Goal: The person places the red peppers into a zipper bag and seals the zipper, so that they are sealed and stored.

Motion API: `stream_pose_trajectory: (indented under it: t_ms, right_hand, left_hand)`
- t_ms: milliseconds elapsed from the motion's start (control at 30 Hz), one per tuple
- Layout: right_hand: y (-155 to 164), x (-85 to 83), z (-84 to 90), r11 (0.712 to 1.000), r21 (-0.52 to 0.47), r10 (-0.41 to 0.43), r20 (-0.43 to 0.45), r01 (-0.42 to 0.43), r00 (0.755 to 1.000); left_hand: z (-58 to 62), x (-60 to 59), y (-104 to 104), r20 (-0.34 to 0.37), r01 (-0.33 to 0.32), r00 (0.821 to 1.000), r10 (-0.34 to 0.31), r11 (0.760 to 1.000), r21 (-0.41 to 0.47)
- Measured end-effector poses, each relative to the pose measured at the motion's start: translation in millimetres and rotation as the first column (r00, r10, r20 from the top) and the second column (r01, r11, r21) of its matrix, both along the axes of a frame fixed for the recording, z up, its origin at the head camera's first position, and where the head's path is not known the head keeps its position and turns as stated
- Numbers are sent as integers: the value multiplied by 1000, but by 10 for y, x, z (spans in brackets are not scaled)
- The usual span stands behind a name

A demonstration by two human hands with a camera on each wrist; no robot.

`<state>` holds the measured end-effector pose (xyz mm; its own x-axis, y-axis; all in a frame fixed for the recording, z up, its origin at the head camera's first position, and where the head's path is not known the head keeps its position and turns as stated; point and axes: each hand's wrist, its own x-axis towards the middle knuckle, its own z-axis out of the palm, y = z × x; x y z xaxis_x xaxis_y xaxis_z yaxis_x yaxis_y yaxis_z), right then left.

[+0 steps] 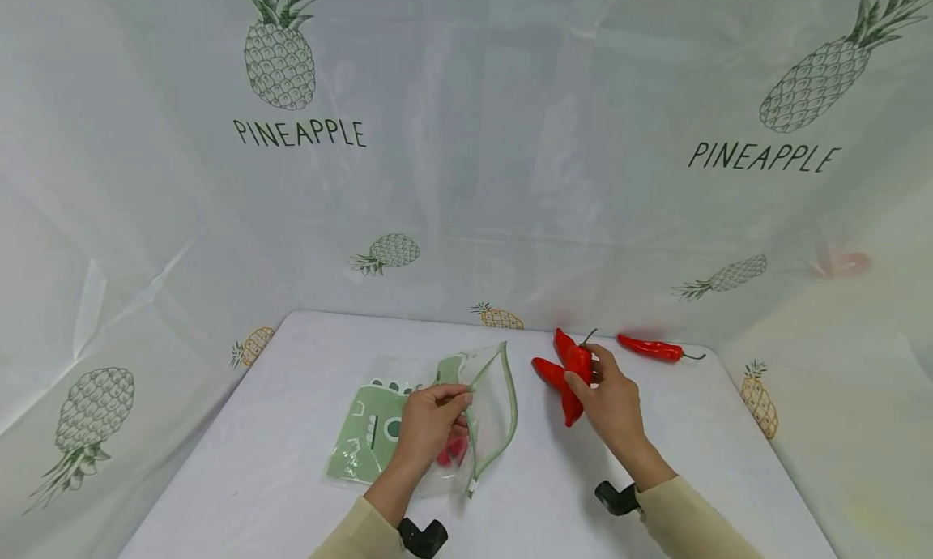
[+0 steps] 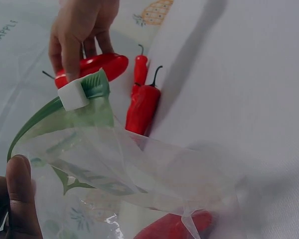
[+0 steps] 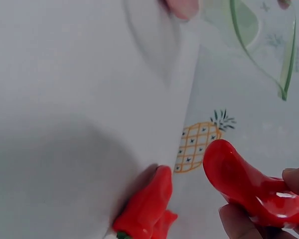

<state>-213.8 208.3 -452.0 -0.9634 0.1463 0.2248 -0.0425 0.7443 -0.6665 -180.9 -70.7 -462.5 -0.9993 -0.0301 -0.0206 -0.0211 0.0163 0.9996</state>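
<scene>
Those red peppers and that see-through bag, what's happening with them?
A person sits at a white table. The left hand pinches the edge of a clear zip bag with a green rim, holding its mouth open. At least one red pepper is already inside. The right hand holds another red pepper up just beside the bag's opening. More red peppers lie by that hand, and one lies farther back near the curtain.

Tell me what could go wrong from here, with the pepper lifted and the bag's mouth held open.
1. The left hand pinches only one edge of the zip bag; the soft mouth may sag shut.
2. The right hand holds the red pepper by its fingertips, so that grip could slip.
3. Two peppers lie close below: one against the table's back edge, the other under the hand; either may get knocked.
</scene>
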Motion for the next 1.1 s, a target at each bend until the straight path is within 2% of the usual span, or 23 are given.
stream_pose_trajectory:
  t_ms: [167,500,833,967,1100]
  right_hand:
    - [-120,56,36,999,-31,24,5,-24,1000]
    - [-361,165,103,992,-91,82,-63,-87,995]
    - [-663,252,139,979,-179,91,-22,-93,996]
    - [-770,282,143,969,-229,87,-37,-93,996]
    - [-871,307,118,968,-233,79,-47,-88,996]
  left_hand:
    - [-14,-4,-1,-3,3,1000,-3,1000,-2]
    - [-18,-7,19,-14,2,1000,-2,1000,-5]
    - [-32,-11,25,-20,9,1000,-9,1000,-12]
    - [-23,1,33,-18,8,1000,-8,1000,-17]
    - [-8,20,46,-24,11,1000,-12,1000,-15]
